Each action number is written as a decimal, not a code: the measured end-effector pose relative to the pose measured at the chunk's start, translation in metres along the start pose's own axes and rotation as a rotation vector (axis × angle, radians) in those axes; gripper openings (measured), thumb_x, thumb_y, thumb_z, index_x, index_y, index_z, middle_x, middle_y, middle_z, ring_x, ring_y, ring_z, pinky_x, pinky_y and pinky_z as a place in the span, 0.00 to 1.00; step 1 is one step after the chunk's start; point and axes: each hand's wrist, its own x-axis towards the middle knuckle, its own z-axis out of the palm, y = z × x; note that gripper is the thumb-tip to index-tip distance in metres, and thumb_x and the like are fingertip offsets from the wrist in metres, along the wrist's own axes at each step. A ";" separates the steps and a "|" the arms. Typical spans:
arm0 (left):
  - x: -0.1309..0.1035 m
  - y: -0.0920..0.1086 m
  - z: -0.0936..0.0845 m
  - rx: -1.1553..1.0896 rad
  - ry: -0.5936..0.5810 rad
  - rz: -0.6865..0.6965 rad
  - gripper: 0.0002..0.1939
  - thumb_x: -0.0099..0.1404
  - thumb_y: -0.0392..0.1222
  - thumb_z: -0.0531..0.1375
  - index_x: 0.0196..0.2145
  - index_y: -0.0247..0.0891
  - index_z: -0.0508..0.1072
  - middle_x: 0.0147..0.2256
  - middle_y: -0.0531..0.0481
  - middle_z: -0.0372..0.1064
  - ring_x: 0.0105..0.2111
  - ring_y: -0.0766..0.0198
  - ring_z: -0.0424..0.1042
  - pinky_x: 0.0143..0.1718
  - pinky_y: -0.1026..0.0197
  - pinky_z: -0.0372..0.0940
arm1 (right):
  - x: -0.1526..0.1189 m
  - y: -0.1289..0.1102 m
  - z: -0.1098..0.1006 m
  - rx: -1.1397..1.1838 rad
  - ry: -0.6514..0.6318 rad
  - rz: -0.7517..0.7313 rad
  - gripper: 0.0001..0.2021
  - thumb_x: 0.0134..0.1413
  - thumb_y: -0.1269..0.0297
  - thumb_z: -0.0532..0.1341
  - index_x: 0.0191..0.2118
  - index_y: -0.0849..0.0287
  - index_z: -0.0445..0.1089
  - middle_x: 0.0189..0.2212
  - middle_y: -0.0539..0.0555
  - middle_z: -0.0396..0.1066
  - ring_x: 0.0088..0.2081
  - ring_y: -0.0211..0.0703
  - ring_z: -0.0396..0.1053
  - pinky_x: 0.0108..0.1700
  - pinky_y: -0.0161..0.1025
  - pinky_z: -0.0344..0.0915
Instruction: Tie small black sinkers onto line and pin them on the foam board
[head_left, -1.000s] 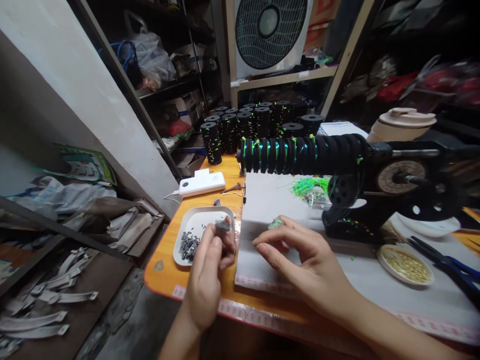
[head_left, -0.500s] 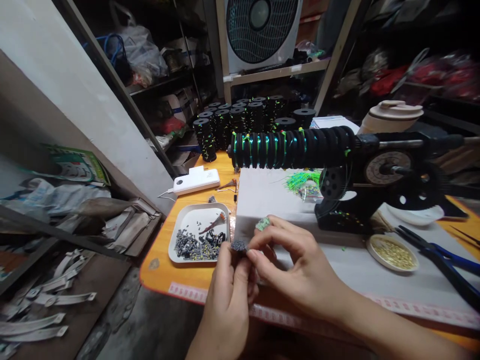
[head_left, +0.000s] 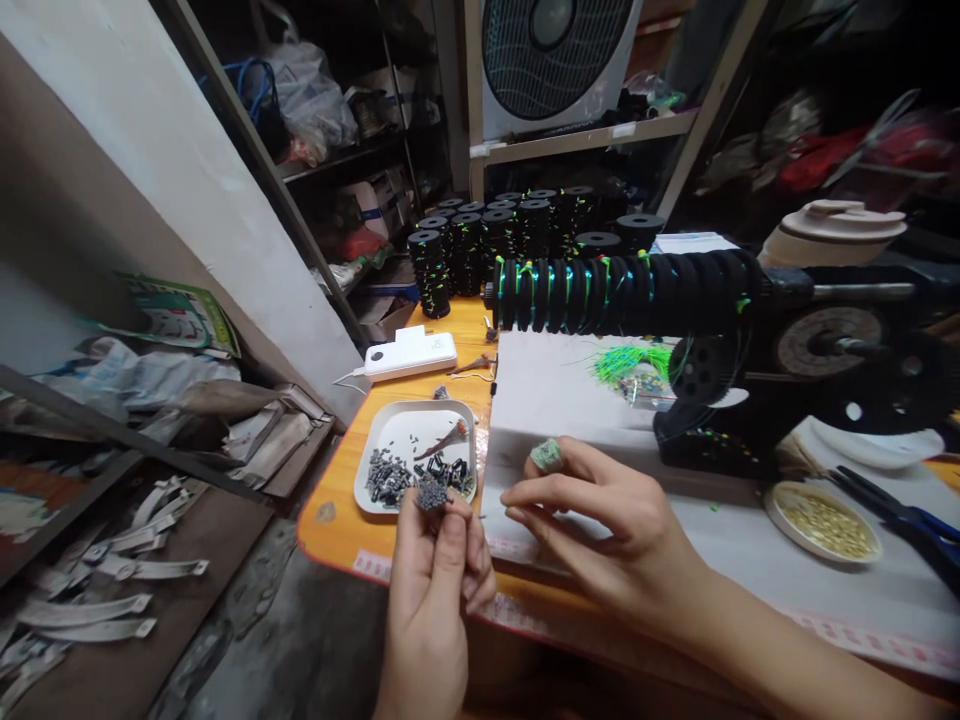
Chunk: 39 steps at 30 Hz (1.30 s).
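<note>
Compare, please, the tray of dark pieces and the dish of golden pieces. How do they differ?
The tray is squarish with rounded corners; the dish is round. The tray looks larger than the dish. The tray holds mostly dark pieces, the dish golden ones. Both are whitish and shallow.

Bare forearms (head_left: 757, 630), greenish wrap (head_left: 546, 456) around one of the right fingers (head_left: 581, 462)

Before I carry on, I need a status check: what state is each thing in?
Left hand: closed on dark bundle
Right hand: half-curled, grip unclear
Green wrap: around a right finger
Tray: partly filled with dark bits
Dish: holding gold bits
Cup: lid on
Roller: horizontal, partly strung
Spools: standing upright
Fan: running or stopped unclear
</note>
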 end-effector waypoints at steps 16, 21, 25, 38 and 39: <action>0.001 -0.005 0.006 -0.038 0.083 0.065 0.08 0.63 0.46 0.65 0.33 0.41 0.71 0.24 0.57 0.59 0.21 0.74 0.54 0.19 0.73 0.50 | 0.000 -0.003 -0.001 0.013 -0.005 0.028 0.08 0.60 0.74 0.61 0.40 0.59 0.76 0.31 0.56 0.67 0.32 0.41 0.66 0.31 0.37 0.64; -0.001 -0.016 0.010 0.014 0.159 0.029 0.12 0.61 0.49 0.67 0.36 0.43 0.69 0.24 0.57 0.61 0.23 0.72 0.58 0.23 0.72 0.55 | 0.002 -0.005 0.000 0.032 0.026 0.049 0.07 0.59 0.73 0.62 0.39 0.58 0.78 0.26 0.53 0.67 0.28 0.40 0.64 0.27 0.35 0.60; -0.003 -0.025 0.018 -0.034 0.191 0.089 0.11 0.59 0.49 0.68 0.33 0.45 0.70 0.25 0.57 0.61 0.23 0.70 0.58 0.24 0.70 0.57 | 0.003 -0.009 0.001 0.043 -0.006 0.080 0.06 0.59 0.73 0.61 0.36 0.60 0.77 0.24 0.52 0.65 0.26 0.39 0.62 0.26 0.35 0.59; 0.031 0.054 -0.066 0.709 0.214 0.588 0.04 0.71 0.42 0.54 0.40 0.42 0.68 0.45 0.48 0.70 0.49 0.58 0.69 0.54 0.54 0.60 | 0.002 -0.015 -0.002 -0.137 -0.080 -0.141 0.07 0.58 0.79 0.57 0.38 0.60 0.68 0.29 0.55 0.65 0.30 0.39 0.63 0.29 0.36 0.61; 0.037 0.060 -0.073 0.856 0.148 0.547 0.06 0.73 0.43 0.51 0.38 0.42 0.65 0.40 0.49 0.70 0.44 0.59 0.70 0.50 0.55 0.62 | 0.002 -0.015 -0.002 -0.142 -0.087 -0.139 0.07 0.59 0.78 0.57 0.37 0.60 0.68 0.28 0.54 0.65 0.29 0.39 0.63 0.28 0.36 0.60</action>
